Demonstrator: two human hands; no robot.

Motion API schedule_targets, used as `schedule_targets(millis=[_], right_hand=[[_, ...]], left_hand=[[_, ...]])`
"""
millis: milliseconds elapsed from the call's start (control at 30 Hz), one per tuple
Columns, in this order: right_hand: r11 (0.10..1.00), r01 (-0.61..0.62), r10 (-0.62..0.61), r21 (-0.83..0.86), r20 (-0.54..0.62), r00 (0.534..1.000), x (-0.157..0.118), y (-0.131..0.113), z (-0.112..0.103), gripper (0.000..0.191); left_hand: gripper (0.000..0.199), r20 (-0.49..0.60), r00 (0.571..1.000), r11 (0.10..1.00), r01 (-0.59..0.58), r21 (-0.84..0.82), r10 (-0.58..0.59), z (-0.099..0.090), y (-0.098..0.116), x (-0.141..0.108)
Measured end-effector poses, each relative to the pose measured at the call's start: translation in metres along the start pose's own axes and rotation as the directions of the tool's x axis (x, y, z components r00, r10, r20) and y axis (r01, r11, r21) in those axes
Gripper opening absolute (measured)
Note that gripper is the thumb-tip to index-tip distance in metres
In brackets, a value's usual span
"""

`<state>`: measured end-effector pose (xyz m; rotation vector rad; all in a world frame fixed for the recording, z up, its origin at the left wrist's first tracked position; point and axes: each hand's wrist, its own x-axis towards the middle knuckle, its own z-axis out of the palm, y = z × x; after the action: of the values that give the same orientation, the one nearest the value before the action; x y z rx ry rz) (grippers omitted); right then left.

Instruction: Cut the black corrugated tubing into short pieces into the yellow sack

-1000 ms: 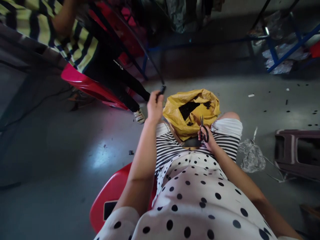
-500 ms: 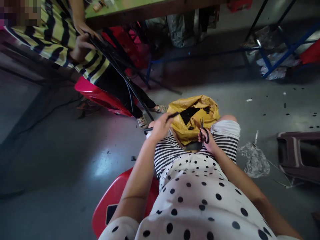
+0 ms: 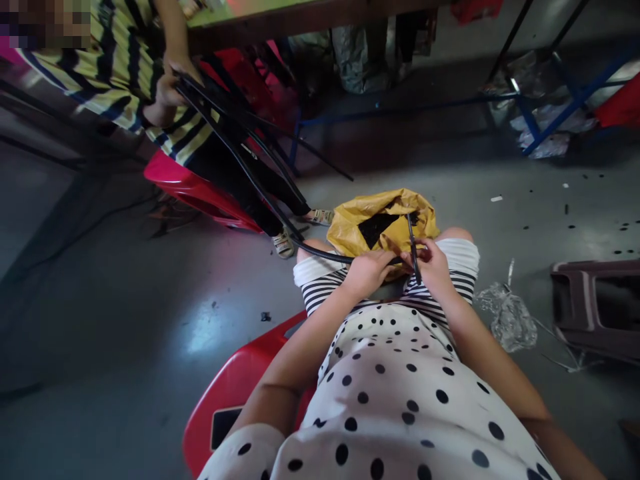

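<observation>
My left hand (image 3: 371, 272) is closed round the end of a black corrugated tube (image 3: 320, 252), which lies over my left knee and runs up toward a co-worker. My right hand (image 3: 433, 267) grips dark scissors (image 3: 413, 248), their blades pointing away from me. The tube's tip meets the fingers of my right hand beside the scissors; whether the blades touch it I cannot tell. Between my knees, just beyond both hands, sits a yellow sack (image 3: 350, 220) with its mouth open and small black pieces (image 3: 377, 229) inside.
At the upper left a co-worker's hands (image 3: 170, 87) hold several long black tubes. A green-topped table (image 3: 280, 10) stands ahead. A brown plastic stool (image 3: 575, 300) and clear plastic wrap (image 3: 513, 323) lie at the right. A phone (image 3: 225, 427) rests on my red seat (image 3: 205, 413).
My left hand has come down and right, bringing the tube's end across my lap to my right hand. The scissors have turned slightly. The co-worker's tubes have shifted.
</observation>
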<state>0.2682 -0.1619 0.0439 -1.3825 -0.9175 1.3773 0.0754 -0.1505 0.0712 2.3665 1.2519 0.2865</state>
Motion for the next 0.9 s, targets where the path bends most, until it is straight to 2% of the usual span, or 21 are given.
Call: schedule_targets(millis=[100,267,400,500,633,900], right_hand=[[0.998,0.050,-0.049,-0.027,0.043,0.998,0.001,-0.001,0.000,0.070],[0.995,0.100,-0.100,-0.009,0.016,0.995,0.003,-0.003,0.005,0.072],[0.994,0.114,-0.114,0.008,0.021,0.993,0.007,-0.004,0.009,0.070],[0.990,0.137,-0.138,0.036,0.029,0.990,0.008,-0.005,0.010,0.070],[0.984,0.170,-0.172,0.053,0.053,0.984,0.006,-0.007,0.008,0.069],[0.972,0.229,-0.231,0.048,0.057,0.971,0.007,-0.005,0.009,0.068]], left_hand=[[0.017,-0.017,1.000,1.000,0.019,0.019,-0.019,-0.002,-0.001,0.002],[0.024,-0.080,0.997,0.998,0.019,-0.055,-0.023,-0.008,-0.006,0.005],[0.016,-0.091,0.995,0.999,0.034,-0.003,-0.035,-0.009,-0.009,0.006],[0.018,-0.154,0.987,0.995,0.035,-0.098,-0.050,-0.008,-0.013,0.005],[0.024,-0.186,0.982,0.964,-0.028,-0.266,-0.023,-0.011,-0.020,0.005],[0.026,-0.204,0.979,0.955,-0.066,-0.290,0.005,-0.013,-0.012,0.006]])
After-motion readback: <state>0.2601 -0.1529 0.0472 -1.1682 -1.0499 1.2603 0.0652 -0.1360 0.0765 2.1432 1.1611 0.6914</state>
